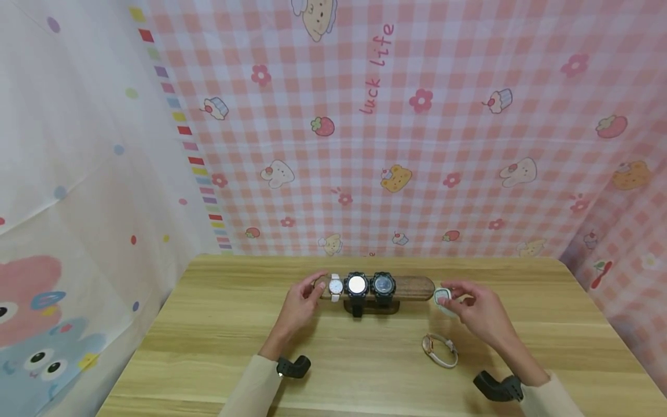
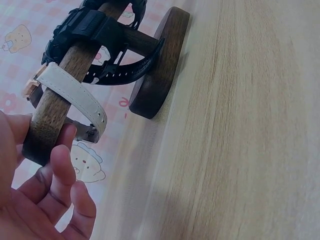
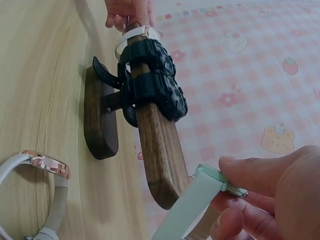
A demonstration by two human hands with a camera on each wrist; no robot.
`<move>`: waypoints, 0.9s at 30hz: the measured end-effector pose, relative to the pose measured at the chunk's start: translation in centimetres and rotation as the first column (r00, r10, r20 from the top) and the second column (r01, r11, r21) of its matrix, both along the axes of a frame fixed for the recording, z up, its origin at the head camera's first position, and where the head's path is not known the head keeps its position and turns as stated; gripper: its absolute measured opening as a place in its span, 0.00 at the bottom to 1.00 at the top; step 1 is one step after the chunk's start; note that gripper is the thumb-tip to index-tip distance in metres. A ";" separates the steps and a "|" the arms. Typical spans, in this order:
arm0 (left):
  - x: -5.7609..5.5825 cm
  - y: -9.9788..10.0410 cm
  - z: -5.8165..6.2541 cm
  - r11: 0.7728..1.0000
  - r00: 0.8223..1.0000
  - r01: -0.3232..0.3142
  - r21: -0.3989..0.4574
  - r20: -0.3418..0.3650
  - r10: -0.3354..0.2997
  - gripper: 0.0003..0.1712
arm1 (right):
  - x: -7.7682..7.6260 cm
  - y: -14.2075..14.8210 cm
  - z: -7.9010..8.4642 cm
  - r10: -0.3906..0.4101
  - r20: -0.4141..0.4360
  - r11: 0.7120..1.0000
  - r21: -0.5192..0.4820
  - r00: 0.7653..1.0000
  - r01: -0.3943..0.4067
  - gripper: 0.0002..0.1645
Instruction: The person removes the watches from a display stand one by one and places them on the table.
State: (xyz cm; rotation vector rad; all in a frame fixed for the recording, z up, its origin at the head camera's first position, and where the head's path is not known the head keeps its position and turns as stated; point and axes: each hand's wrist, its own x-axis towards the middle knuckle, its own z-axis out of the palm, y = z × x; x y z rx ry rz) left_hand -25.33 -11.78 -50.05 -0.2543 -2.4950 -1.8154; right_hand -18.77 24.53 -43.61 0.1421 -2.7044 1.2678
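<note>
A dark wooden watch stand (image 1: 415, 288) bears a white-strapped watch (image 1: 336, 286) at its left and two black watches (image 1: 357, 285) (image 1: 384, 284) beside it. My left hand (image 1: 301, 305) grips the left end of the stand's bar, thumb and fingers round it in the left wrist view. At the bar's right end, my right hand (image 1: 480, 310) pinches a mint-green watch (image 3: 193, 202) by its case. Its strap hangs as a loop close to the bar's tip; whether they touch I cannot tell.
A white-strapped watch with a rose-gold case (image 1: 440, 351) lies on the wooden table (image 1: 365, 359), in front of the right hand. Behind the table hangs a pink checked cloth (image 1: 365, 145). Each wrist wears a black camera mount (image 1: 294, 367).
</note>
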 end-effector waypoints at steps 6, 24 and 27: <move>0.0 -0.1 0.0 1.000 1.000 0.005 0.000 -0.006 -0.005 0.19 | 0.7 -0.4 0.5 0.018 0.017 1.000 0.004 1.000 -0.018 0.21; 0.0 -0.2 0.1 1.000 1.000 0.022 -0.018 -0.012 -0.023 0.19 | 1.9 -3.4 0.3 0.123 0.074 0.991 -0.068 0.990 -0.118 0.18; 0.2 -0.1 0.3 1.000 1.000 0.015 -0.016 -0.007 -0.015 0.19 | 2.0 -3.9 0.2 0.151 0.063 0.987 -0.071 0.987 -0.146 0.17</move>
